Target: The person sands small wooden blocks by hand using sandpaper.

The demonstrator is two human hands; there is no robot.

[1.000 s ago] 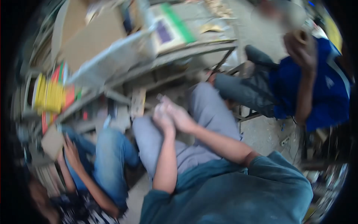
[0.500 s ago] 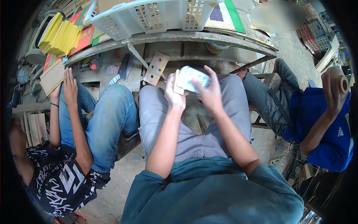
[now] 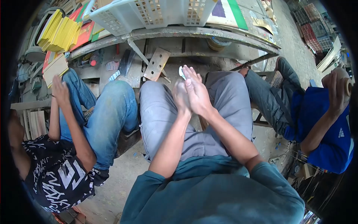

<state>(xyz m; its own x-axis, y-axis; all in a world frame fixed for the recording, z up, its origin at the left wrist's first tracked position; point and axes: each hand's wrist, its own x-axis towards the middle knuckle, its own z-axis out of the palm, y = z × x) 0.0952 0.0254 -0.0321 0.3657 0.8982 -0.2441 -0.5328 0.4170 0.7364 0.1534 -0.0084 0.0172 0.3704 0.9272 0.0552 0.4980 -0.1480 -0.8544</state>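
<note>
My left hand (image 3: 181, 98) is slightly blurred and held upright between my knees, its palm turned towards the other hand. Against it presses my right hand (image 3: 197, 92), with fingers together and thumb across. Only a small white-and-green tip of the printed sheet (image 3: 181, 72), which looks like sandpaper, sticks out above the left fingers. The rest of the sheet is hidden between the palms. The small pale wooden block that showed in my left hand half a second ago is also covered by the hands now.
A white plastic basket (image 3: 123, 20) stands on the metal-framed table (image 3: 167, 33) ahead. Yellow strips (image 3: 59, 31) are stacked at left. Below leans a board with holes (image 3: 157, 64). Co-workers sit on both sides, the left one with a flat board (image 3: 55, 70), the right one gripping a roll (image 3: 348, 87).
My right hand has swung left and closed against my left hand, taking the printed sheet with it. The block and most of the sheet have gone out of sight.
</note>
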